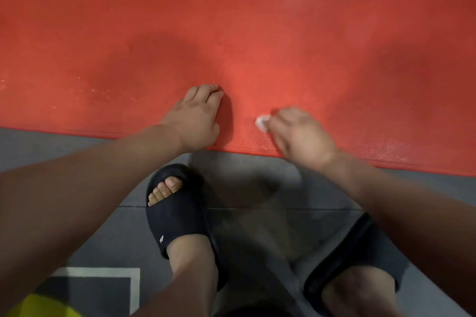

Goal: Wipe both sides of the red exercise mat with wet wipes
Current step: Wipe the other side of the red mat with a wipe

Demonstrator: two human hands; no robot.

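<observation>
Both bare forearms come in from the lower corners of the view and reach forward to the near edge of the red exercise mat. The mat lies flat on the grey floor and fills the whole upper half of the view. Its near edge runs across the picture just in front of the feet.

The left hand lies flat on the mat, just inside this edge. Its fingers are straight and close together and point away from the person, with the thumb out to the side. It holds nothing and only presses on the surface.

The right hand is beside it, a little apart, also on the mat near the edge. This hand is blurred. Its fingers are bent around a small white wet wipe, which sticks out at the fingertips and touches the mat. Some parts of the mat surface to the right show small shiny specks.

Below the hands, two feet in black slippers stand on the floor, the left slipper near the middle and the right slipper further to the right. A white line is painted on the floor at the lower left, and a yellow thing, which I cannot identify, shows in the corner.
</observation>
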